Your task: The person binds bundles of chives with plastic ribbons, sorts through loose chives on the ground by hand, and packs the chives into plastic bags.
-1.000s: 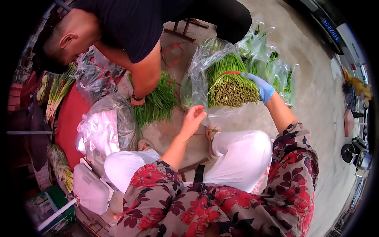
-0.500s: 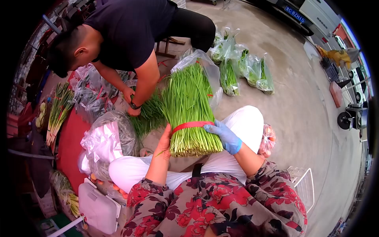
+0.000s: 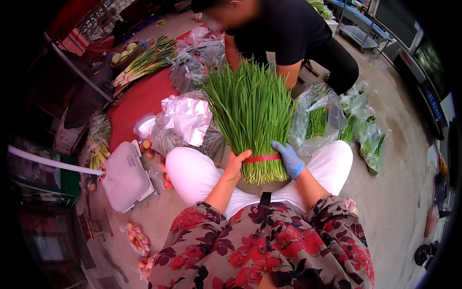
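Note:
A large bundle of long green leafy stalks (image 3: 255,111) stands upright in front of me, its cut ends down, with a red band (image 3: 262,158) round its lower part. My bare left hand (image 3: 236,164) grips the bundle's left side at the band. On the right side, my right hand (image 3: 288,160), in a blue glove, is closed round it at the same height. The leaf tips spread out at the top and hide part of the co-worker's arms.
A co-worker in a dark shirt (image 3: 293,33) bends over beyond the bundle. Bagged greens (image 3: 373,144) lie at the right. A pink-white plastic bag (image 3: 185,118), a red cloth (image 3: 139,106), a pale scale-like box (image 3: 126,178) and bagged fruit (image 3: 137,239) are at the left.
The bundle has come from the bagged greens to in front of my lap and now stands more upright. My left hand, free at first, has taken hold of it. The view has turned.

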Demonstrator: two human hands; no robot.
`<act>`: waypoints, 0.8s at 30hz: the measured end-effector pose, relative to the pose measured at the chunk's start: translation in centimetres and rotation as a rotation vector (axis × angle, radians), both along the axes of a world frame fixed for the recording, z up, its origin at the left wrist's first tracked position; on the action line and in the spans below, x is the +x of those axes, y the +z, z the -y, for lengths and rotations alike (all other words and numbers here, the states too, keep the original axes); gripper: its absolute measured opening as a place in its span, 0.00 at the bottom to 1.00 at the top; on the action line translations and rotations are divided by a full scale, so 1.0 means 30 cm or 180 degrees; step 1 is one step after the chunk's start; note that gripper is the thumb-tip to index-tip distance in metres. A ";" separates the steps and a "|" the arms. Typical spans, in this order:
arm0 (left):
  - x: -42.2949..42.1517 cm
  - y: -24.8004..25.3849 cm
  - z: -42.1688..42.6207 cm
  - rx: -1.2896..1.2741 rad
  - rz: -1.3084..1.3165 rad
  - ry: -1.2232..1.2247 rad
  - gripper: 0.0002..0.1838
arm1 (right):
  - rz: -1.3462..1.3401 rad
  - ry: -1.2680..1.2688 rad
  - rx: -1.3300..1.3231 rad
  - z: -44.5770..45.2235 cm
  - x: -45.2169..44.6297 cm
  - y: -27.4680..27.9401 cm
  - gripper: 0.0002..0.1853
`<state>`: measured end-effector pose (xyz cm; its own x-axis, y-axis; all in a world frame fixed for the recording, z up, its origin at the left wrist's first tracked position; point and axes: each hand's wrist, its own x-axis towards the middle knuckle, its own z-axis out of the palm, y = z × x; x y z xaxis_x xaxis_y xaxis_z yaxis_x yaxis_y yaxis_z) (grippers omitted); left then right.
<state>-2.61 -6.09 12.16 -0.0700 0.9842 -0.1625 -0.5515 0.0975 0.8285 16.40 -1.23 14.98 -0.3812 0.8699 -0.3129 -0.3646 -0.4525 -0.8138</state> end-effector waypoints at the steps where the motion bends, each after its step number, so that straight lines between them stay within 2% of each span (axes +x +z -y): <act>1: -0.026 -0.026 -0.006 -0.0124 0.0178 0.0182 0.26 | 0.0070 -0.0102 -0.0009 -0.014 -0.039 -0.001 0.21; 4: -0.083 -0.071 -0.019 -0.0138 0.0517 0.0609 0.24 | -0.0102 -0.0107 0.0379 -0.052 -0.131 -0.058 0.20; 7: -0.145 -0.113 0.018 -0.0325 0.0534 0.0832 0.25 | 0.0069 0.0077 0.0036 -0.067 -0.214 -0.091 0.18; 10: -0.210 -0.084 0.063 -0.0062 0.0095 0.1098 0.26 | -0.0057 0.0171 -0.0006 -0.078 -0.305 -0.121 0.17; 11: -0.246 -0.116 0.074 -0.0171 0.0033 0.0855 0.27 | -0.0011 0.0232 -0.0059 -0.072 -0.319 -0.139 0.17; 16: -0.258 -0.151 0.067 -0.0615 0.0039 0.1006 0.25 | 0.0013 0.0640 -0.1057 -0.080 -0.343 -0.252 0.16; 18: -0.240 -0.160 0.073 -0.0478 0.0152 0.0916 0.25 | 0.0061 0.0450 -0.0921 -0.051 -0.317 -0.266 0.17; 21: -0.216 -0.173 0.048 -0.0248 -0.0117 0.0811 0.26 | -0.0168 0.0305 -0.0627 -0.061 -0.271 -0.325 0.17; 24: -0.215 -0.169 -0.015 -0.0628 -0.0203 0.0577 0.26 | -0.0091 0.0464 -0.1394 -0.095 -0.255 -0.253 0.18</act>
